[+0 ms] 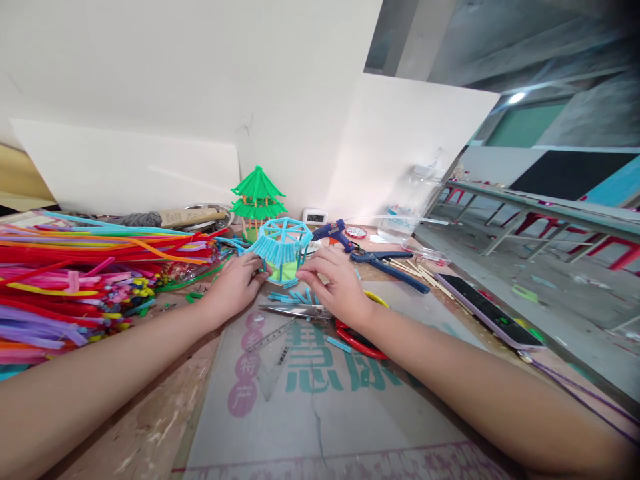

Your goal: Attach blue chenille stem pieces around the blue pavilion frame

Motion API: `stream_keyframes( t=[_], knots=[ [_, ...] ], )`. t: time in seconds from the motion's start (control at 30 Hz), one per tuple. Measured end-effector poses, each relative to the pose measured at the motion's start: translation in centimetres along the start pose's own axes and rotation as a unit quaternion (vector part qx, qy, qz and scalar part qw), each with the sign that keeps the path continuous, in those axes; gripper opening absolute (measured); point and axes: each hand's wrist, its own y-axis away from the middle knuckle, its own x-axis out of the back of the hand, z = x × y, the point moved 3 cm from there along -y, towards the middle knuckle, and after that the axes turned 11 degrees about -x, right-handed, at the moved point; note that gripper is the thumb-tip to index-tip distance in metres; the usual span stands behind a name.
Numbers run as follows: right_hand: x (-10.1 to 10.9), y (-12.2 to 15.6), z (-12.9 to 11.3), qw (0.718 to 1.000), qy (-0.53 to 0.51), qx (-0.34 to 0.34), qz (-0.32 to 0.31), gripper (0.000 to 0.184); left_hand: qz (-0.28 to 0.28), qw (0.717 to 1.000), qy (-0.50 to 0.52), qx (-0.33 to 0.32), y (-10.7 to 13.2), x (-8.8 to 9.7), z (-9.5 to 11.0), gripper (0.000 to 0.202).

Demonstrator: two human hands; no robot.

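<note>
Blue model [279, 251] at frame centre is standing between your narrowly curled left hand [236, 283] and right hand [336, 283], any grip unclear; you're seemingly adjusting it, next needing steadiness.

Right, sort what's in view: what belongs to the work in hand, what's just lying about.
Likely part of the job: blue model, cut blue pieces, scissors, glue gun.

Seemingly just lying about: phone, clear bottle, digital display.
</note>
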Motion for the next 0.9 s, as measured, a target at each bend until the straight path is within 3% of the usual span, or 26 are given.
stream_keyframes(
  t=[0.9],
  knots=[
    [-0.24, 0.19, -0.58, 0.999, -0.001, 0.026, -0.019, 0.011, -0.001, 1.000, -0.004, -0.002, -0.13, -0.07, -0.16, 0.026]
  ],
)
